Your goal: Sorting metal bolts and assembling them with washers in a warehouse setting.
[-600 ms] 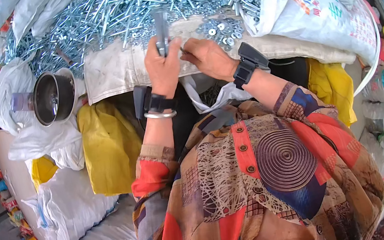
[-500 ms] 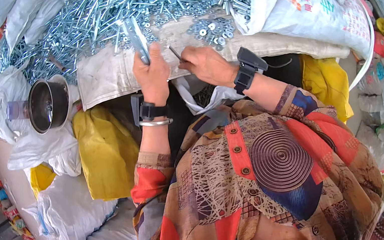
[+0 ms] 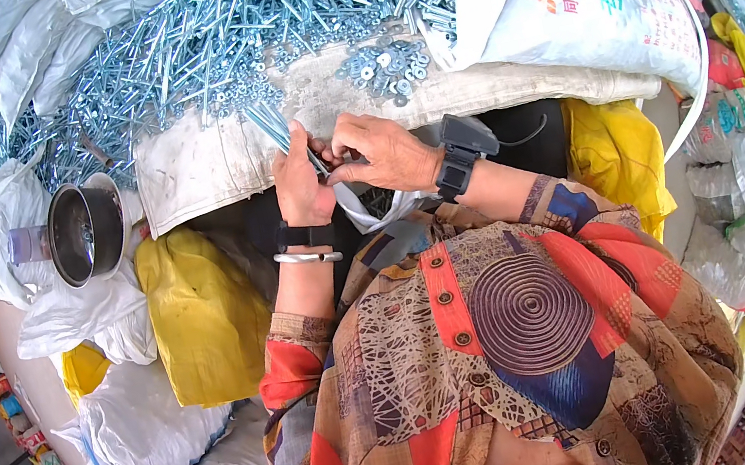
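Note:
My left hand (image 3: 301, 185) is closed around a small bundle of long, shiny metal bolts (image 3: 267, 124), their ends sticking out past the fingers toward the pile. Close against it, my right hand (image 3: 389, 153) has its fingers pinched by the lower part of the bundle. Between the two hands shows a dark metal bolt (image 3: 318, 162), mostly covered by the right fingers. Just beyond lies a large heap of similar silvery bolts (image 3: 256, 6) with many small nuts. A smaller cluster of flat washers (image 3: 387, 68) rests on the beige cloth (image 3: 204, 167).
A dark round pot (image 3: 87, 233) stands at the left beside white plastic bags (image 3: 5, 215). A printed white woven sack (image 3: 572, 12) lies at the far right. Yellow cloths (image 3: 205, 320) hang below the work surface on both sides. A white bag opening (image 3: 378, 204) shows under my hands.
My right hand has moved left and down with the bolt, coming up against the left hand. The left hand has dropped nearer to me with its bundle. The view has shifted slightly.

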Tool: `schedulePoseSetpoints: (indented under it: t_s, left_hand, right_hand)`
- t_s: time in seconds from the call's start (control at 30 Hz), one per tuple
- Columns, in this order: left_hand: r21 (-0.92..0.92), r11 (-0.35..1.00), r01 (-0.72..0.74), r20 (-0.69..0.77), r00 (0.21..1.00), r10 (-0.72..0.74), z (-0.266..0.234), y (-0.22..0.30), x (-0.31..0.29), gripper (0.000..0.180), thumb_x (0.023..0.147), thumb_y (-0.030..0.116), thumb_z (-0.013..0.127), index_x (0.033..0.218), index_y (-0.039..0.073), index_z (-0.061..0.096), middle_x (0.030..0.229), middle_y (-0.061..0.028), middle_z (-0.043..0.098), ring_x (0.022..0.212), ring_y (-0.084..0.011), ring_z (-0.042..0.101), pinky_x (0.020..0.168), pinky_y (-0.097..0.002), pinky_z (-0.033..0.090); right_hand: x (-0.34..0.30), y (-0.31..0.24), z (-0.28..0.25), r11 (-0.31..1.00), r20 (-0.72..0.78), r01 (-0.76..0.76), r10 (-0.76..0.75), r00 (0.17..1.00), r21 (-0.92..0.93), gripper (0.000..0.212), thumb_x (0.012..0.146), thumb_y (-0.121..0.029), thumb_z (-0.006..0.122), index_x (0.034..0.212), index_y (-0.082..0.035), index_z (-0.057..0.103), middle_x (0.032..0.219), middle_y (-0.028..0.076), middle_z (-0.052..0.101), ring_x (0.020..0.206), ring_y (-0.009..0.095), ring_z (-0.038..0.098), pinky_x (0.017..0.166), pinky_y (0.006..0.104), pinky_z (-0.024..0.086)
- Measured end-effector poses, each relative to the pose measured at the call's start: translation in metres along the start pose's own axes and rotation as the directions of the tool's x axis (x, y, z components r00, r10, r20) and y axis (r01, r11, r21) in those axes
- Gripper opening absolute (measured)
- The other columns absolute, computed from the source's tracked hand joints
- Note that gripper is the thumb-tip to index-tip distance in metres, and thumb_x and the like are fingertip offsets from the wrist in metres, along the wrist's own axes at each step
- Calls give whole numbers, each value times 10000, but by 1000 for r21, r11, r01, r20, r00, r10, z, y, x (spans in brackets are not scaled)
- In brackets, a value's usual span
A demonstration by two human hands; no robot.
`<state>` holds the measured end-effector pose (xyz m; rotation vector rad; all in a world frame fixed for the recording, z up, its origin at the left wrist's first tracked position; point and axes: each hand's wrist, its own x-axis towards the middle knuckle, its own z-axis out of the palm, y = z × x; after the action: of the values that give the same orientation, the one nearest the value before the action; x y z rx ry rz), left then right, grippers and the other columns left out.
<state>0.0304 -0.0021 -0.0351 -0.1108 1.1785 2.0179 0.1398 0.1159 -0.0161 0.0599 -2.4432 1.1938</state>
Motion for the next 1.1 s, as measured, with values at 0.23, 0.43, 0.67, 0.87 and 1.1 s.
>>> schedulePoseSetpoints:
  t_s: [0.23, 0.43, 0.67, 0.87, 1.1]
  left_hand:
    - [8, 988, 154, -82, 985, -153, -8, -18, -3, 197, 999, 258, 577, 956, 67, 572, 771, -44, 556, 671, -154, 553, 573, -342, 496]
    - [-19, 977, 212, 17, 977, -212, -16, -14, -15, 249, 995, 283, 584, 1090, 53, 595, 863, -66, 574, 673, -162, 540, 572, -304, 444]
    - [-12, 978, 210, -24, 977, -210, -26, -16, -14, 269, 972, 319, 624, 1039, 61, 587, 850, -54, 566, 607, -146, 501, 498, -285, 377]
    - [96, 987, 126, -123, 986, -114, -21, -18, -20, 220, 963, 286, 638, 950, 77, 570, 774, -25, 549, 529, -110, 456, 456, -257, 331]
    - [336, 939, -73, 36, 997, 65, -25, -19, -30, 138, 924, 143, 687, 856, 87, 580, 604, 72, 458, 470, -19, 354, 421, -214, 263]
  right_hand:
    - [-2, 10, -3, 987, 25, -161, 161, 987, 15, 286, 834, -248, 722, 922, -53, 532, 923, 125, 599, 841, 331, 629, 727, 418, 498]
    - [33, 87, -84, 704, -218, -195, 59, 974, -682, 242, 934, -217, 571, 962, 24, 573, 823, 216, 661, 788, 405, 670, 707, 473, 539]
    - [47, 97, -111, 615, -235, -384, 311, 921, -689, 176, 892, -99, 550, 955, 66, 542, 831, 301, 650, 826, 446, 660, 733, 489, 533]
    - [43, 99, -97, 576, -274, -399, 295, 915, -713, 151, 850, -23, 495, 973, 41, 554, 833, 263, 663, 808, 436, 658, 727, 499, 528]
    - [32, 87, -88, 929, -275, -369, 345, 897, -37, 405, 838, -63, 647, 1223, 30, 561, 844, 117, 649, 725, 236, 658, 668, 334, 528]
